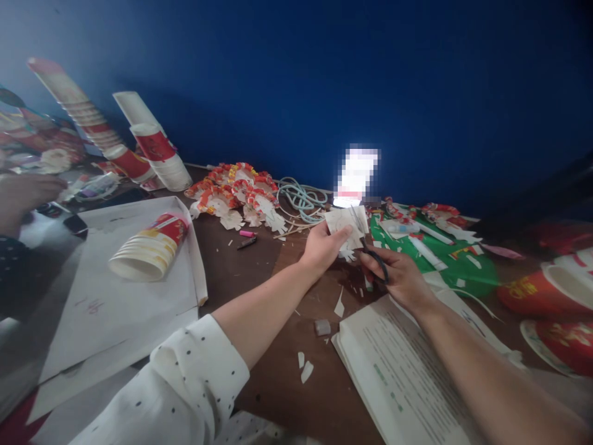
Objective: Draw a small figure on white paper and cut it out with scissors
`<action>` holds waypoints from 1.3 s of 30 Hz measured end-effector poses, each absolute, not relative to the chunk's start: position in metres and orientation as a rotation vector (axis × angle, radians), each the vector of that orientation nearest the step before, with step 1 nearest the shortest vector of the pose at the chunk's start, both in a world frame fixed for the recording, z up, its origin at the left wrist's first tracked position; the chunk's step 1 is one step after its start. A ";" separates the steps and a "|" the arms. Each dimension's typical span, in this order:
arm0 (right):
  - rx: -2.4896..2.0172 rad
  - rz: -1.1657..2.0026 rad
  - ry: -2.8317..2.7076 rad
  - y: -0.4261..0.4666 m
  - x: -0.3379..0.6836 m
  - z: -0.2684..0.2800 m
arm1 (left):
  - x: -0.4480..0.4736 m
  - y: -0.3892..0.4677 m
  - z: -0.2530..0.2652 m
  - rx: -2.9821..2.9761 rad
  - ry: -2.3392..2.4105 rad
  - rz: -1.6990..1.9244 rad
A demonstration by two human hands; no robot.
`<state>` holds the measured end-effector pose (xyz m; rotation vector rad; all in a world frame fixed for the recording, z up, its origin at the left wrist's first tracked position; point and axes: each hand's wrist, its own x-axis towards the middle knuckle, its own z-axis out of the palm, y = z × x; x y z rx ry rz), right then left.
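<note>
My left hand [323,245] pinches a piece of white paper [340,220], thumb on top, above the middle of the brown table. Black-handled scissors [377,264] are in my right hand [399,275], fingers closed around the handles. Their blades point up and away at the paper's right part; whether they are parted I cannot tell. Below my hands lie small white paper scraps [340,304]. A stack of printed sheets [393,364] lies under my right forearm.
Several stacked paper cups [151,250] lie on a white box lid [139,309] at left. Red and white paper cutouts [236,194] are heaped near the blue wall, beside a coiled pale cord [301,199]. A lit phone [356,176] leans behind my hands. Another person's hand [32,191] shows far left.
</note>
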<state>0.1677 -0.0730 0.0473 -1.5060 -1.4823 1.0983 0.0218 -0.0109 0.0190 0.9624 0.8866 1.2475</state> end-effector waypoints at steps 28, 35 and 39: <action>-1.469 1.200 -1.448 -0.072 0.174 0.036 | 0.023 -0.011 0.019 0.938 0.875 1.220; -1.413 1.309 -1.380 -0.072 0.178 0.029 | 0.022 -0.012 0.020 0.919 0.879 1.227; -1.412 1.315 -1.386 -0.072 0.178 0.029 | 0.022 -0.011 0.020 0.882 0.858 1.239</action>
